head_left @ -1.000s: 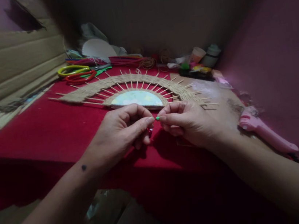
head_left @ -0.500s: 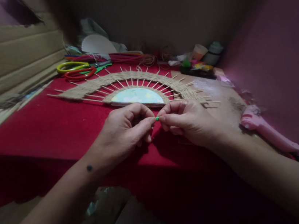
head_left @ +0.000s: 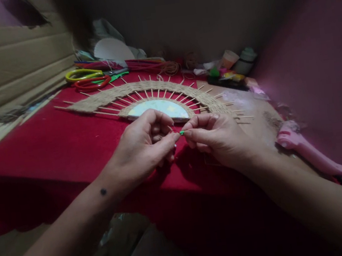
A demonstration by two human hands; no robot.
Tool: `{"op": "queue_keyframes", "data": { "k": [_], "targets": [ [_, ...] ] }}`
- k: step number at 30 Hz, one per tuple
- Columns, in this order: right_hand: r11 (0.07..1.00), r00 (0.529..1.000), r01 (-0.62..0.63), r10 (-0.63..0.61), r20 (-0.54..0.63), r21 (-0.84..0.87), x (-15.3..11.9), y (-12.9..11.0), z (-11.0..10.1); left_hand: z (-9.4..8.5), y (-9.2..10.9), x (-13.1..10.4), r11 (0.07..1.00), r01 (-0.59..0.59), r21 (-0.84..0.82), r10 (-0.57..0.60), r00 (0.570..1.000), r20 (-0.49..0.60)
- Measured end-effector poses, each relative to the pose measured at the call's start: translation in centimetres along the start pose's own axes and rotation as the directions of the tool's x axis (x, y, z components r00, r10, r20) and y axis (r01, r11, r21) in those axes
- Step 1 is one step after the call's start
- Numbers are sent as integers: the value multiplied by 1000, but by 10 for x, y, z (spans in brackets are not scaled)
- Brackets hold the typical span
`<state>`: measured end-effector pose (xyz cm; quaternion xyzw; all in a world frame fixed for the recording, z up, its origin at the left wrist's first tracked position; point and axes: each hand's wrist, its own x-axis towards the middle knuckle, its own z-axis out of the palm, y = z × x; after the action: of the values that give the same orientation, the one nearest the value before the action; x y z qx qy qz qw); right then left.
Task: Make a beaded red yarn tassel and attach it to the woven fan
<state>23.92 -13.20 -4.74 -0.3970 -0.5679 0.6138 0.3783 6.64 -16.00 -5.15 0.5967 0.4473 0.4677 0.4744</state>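
A small green piece [head_left: 182, 133], like a tightly rolled strip, is pinched between the thumb and index finger of my right hand [head_left: 214, 135]. My left hand [head_left: 147, 141] is beside it, thumb tip at the piece's left end. The left index finger is raised apart from the thumb, and the other fingers curl below, partly hidden. Just beyond both hands lies a half-round woven fan shape [head_left: 171, 85] of twine and thin sticks, with a pale patterned half-disc [head_left: 158, 107] at its centre.
Yellow-handled scissors [head_left: 83, 75] and red-handled scissors [head_left: 92, 84] lie at the back left, near pink sticks [head_left: 144, 65]. A pink glue gun [head_left: 309, 147] rests on the board [head_left: 253, 134] at right. Cardboard [head_left: 17, 60] stands on the left; a bottle [head_left: 245, 60] stands at the back right.
My left index finger has lifted away from the thumb and the green piece. The right hand keeps its pinch on the piece. The view has shifted very slightly.
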Motion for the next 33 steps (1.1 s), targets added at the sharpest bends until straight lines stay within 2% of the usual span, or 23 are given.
{"op": "queue_keyframes", "data": {
  "k": [3, 6, 7, 9, 11, 12, 15, 18, 22, 27, 33],
  "targets": [
    [997, 1000, -19, 17, 16, 73, 1, -1, -2, -3, 0, 0, 999, -49, -18, 49, 999, -24],
    [991, 999, -44, 43, 10, 129, 3, -3, -3, -4, 0, -1, 989, -146, -24, 140, 976, -164],
    [989, 998, -55, 54, 12, 140, 3, -4, -4, -3, 1, -1, 980, -196, -25, 183, 951, -249],
    [985, 997, -78, 75, 27, 157, 4, -5, -4, -3, 3, -2, 950, -309, -43, 260, 862, -435],
    [980, 996, -89, 82, 43, 176, 6, -6, -5, -3, 6, -2, 919, -381, -97, 262, 777, -573],
    [979, 996, -87, 80, 48, 183, 6, -6, -5, -4, 7, -1, 911, -390, -136, 237, 763, -602],
    [979, 997, -71, 61, 57, 194, 8, -3, -7, -7, 8, 1, 895, -358, -264, 154, 806, -571],
    [977, 997, -51, 38, 67, 208, 9, 1, -9, -9, 6, 5, 876, -339, -344, 130, 851, -508],
    [972, 997, -18, -2, 82, 232, 9, 3, -11, -8, 5, 7, 875, -240, -421, 47, 906, -420],
    [967, 996, -25, 4, 84, 252, 8, 1, -12, -12, 14, 11, 896, -188, -403, 22, 924, -382],
    [965, 995, 3, -28, 91, 262, 9, 4, -14, -19, 42, 22, 918, -257, -301, 146, 927, -347]
  ]
}}
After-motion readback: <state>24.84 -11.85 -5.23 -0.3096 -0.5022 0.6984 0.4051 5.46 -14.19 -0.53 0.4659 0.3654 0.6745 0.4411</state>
